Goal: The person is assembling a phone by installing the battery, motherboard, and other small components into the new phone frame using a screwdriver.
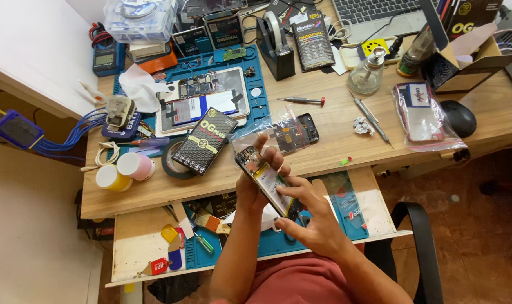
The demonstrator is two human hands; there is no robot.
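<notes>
Opened smartphone [266,181] held tilted above the pull-out tray's blue mat [346,209], innards up for access. Left hand [255,179] cradles it, fingers wrapped; right hand [311,220] pinches its near end, steadying.

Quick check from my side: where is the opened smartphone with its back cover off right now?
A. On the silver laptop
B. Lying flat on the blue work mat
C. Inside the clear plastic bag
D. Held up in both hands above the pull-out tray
D: the opened smartphone is gripped by the left hand while the right hand works at its lower end, above the pull-out tray.
</notes>
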